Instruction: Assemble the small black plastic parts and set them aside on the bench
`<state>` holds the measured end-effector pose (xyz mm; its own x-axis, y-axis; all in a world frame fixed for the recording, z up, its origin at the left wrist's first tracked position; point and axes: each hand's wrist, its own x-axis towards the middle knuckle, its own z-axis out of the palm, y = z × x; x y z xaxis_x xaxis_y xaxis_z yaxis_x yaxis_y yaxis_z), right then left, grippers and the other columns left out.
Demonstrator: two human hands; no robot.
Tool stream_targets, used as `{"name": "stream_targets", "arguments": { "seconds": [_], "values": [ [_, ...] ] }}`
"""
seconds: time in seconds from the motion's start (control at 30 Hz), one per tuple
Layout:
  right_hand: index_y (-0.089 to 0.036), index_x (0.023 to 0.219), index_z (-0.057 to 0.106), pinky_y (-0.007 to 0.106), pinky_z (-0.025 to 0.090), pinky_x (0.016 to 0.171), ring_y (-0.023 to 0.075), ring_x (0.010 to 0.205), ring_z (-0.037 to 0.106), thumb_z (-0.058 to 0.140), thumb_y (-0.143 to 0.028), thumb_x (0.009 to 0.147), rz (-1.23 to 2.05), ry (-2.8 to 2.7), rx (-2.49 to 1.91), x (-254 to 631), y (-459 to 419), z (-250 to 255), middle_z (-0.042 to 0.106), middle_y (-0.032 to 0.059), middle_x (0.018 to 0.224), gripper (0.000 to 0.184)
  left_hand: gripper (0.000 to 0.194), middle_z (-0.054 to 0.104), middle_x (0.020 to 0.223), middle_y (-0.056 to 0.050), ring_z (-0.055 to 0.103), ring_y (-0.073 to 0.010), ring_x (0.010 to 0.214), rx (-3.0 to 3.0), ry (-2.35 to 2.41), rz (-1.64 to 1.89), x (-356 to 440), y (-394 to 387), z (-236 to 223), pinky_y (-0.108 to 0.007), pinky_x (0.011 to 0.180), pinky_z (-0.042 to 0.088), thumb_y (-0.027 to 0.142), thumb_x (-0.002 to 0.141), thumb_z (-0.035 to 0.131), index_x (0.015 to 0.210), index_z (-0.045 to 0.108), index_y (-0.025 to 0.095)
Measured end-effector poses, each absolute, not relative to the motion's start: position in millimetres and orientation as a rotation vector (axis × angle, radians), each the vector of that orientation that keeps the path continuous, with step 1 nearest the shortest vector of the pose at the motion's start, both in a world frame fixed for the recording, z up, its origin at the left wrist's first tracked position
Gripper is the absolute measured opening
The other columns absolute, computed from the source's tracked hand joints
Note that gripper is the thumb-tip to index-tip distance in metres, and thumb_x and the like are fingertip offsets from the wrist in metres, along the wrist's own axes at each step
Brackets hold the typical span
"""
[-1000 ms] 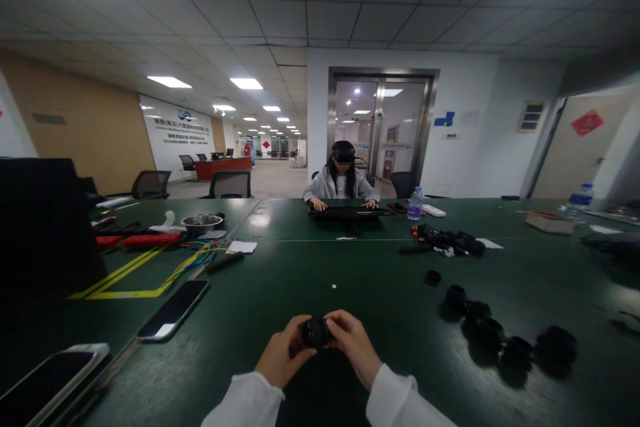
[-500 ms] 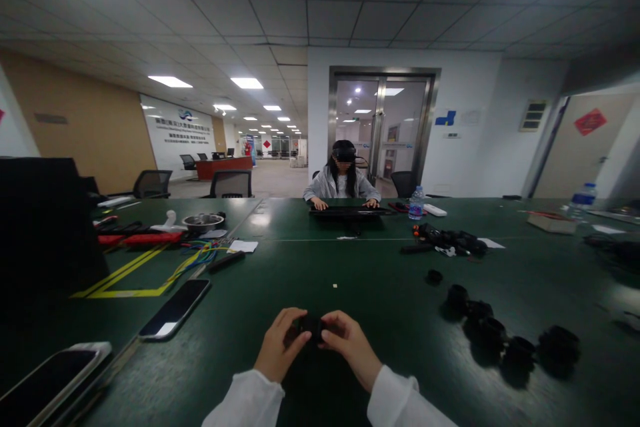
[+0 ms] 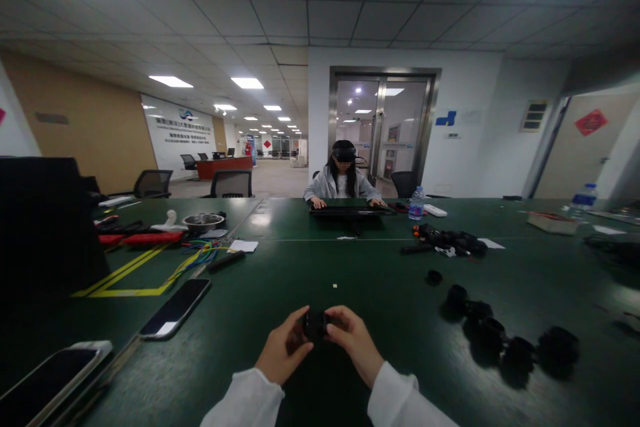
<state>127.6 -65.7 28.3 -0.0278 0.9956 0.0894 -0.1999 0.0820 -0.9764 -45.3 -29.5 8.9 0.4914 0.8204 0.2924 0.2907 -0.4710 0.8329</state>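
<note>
Between my two hands, just above the green table [image 3: 280, 273], is a small black cylindrical part [image 3: 315, 325] that looks like a lens or a ring-shaped piece. My left hand [image 3: 284, 348] grips its left side with thumb and fingers. Its right side is pinched by my right hand [image 3: 356, 341]. The fingers partly cover the part, and its fine details are too dark to make out. To the right, several similar black cylindrical pieces [image 3: 491, 333] stand in a slanting row, with a small black ring [image 3: 433, 277] behind them.
Two phones lie at left, one dark [image 3: 176, 307], one white-edged [image 3: 55, 377]. Beyond are coloured wires [image 3: 193, 259], a metal bowl [image 3: 203, 221] and a black screen [image 3: 45, 227]. Black gear [image 3: 450, 240] and a water bottle [image 3: 416, 203] sit at right. Opposite, a person [image 3: 343, 177] sits touching a flat black panel [image 3: 350, 212].
The black part has been turned between my fingers, and my right fingers have shifted their grip on it. Both hands stay in nearly the same place. The other person's hand moved slightly right.
</note>
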Motion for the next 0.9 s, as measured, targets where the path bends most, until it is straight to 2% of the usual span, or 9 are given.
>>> {"name": "stream_targets", "arguments": {
  "seconds": [0.1,0.17,0.27,0.33,0.43,0.57,0.7,0.8,0.9],
  "values": [
    [-0.017,0.079,0.056,0.035,0.044,0.075,0.0197,0.083,0.054,0.065,-0.027,0.057,1.283,-1.125,-1.001,128,-67,31,0.057,0.0024,0.084,0.025,0.043,0.057,0.069,-0.001,0.052,-0.0097,0.047,1.953,0.997,0.878,-45,-29,10,-0.022,0.047,0.043,0.039,0.073,0.048,0.109,0.044,0.015],
    [-0.017,0.078,0.056,0.036,0.044,0.075,0.0193,0.082,0.055,0.065,-0.025,0.058,1.312,-1.146,-0.995,127,-68,32,0.057,0.0021,0.083,0.023,0.032,0.056,0.064,-0.001,0.052,-0.0113,0.050,1.995,1.105,0.944,-46,-28,11,-0.023,0.048,0.043,0.043,0.073,0.047,0.085,0.055,0.014],
    [-0.017,0.077,0.056,0.037,0.044,0.075,0.0188,0.081,0.056,0.065,-0.023,0.058,1.357,-1.174,-0.970,124,-70,31,0.057,0.0012,0.081,0.022,0.035,0.055,0.070,-0.005,0.052,-0.0131,0.058,2.088,1.161,1.110,-46,-27,12,-0.024,0.052,0.044,0.045,0.074,0.046,0.060,0.054,0.014],
    [-0.018,0.078,0.055,0.037,0.045,0.075,0.0184,0.080,0.056,0.065,-0.023,0.059,1.368,-1.185,-0.959,124,-70,30,0.057,0.0009,0.081,0.022,0.037,0.055,0.075,-0.006,0.053,-0.0133,0.060,2.087,1.142,1.204,-45,-27,12,-0.023,0.051,0.044,0.045,0.074,0.046,0.053,0.053,0.014],
    [-0.018,0.079,0.055,0.037,0.045,0.075,0.0179,0.079,0.056,0.065,-0.022,0.059,1.384,-1.203,-0.945,125,-70,28,0.056,0.0006,0.082,0.023,0.040,0.056,0.071,-0.005,0.053,-0.0126,0.057,2.104,1.137,1.270,-45,-27,11,-0.022,0.050,0.043,0.043,0.076,0.044,0.048,0.052,0.015],
    [-0.018,0.079,0.055,0.037,0.045,0.074,0.0174,0.079,0.056,0.066,-0.024,0.057,1.376,-1.203,-0.939,125,-67,23,0.056,0.0002,0.082,0.026,0.040,0.059,0.073,-0.005,0.055,-0.0128,0.061,2.204,1.134,1.278,-46,-28,13,-0.024,0.058,0.044,0.037,0.077,0.045,0.044,0.048,0.015],
    [-0.017,0.077,0.055,0.035,0.046,0.072,0.0173,0.077,0.055,0.068,-0.025,0.054,1.329,-1.179,-0.956,124,-65,22,0.055,-0.0003,0.077,0.028,0.031,0.057,0.095,-0.009,0.056,-0.0171,0.077,2.226,1.084,1.295,-47,-30,16,-0.026,0.061,0.045,0.033,0.076,0.046,0.051,0.049,0.015],
    [-0.017,0.076,0.055,0.036,0.046,0.071,0.0180,0.079,0.055,0.067,-0.028,0.056,1.357,-1.085,-0.971,125,-65,25,0.055,0.0008,0.079,0.026,0.018,0.054,0.102,-0.011,0.055,-0.0197,0.085,2.204,0.943,1.215,-46,-32,16,-0.024,0.054,0.046,0.031,0.075,0.047,0.071,0.055,0.016],
    [-0.017,0.076,0.054,0.036,0.046,0.071,0.0180,0.079,0.055,0.066,-0.029,0.057,1.374,-0.983,-0.981,126,-66,28,0.054,0.0012,0.081,0.026,0.022,0.051,0.106,-0.011,0.054,-0.0192,0.084,2.174,0.839,1.159,-45,-33,15,-0.023,0.053,0.047,0.027,0.073,0.049,0.093,0.054,0.017]
  ]
}}
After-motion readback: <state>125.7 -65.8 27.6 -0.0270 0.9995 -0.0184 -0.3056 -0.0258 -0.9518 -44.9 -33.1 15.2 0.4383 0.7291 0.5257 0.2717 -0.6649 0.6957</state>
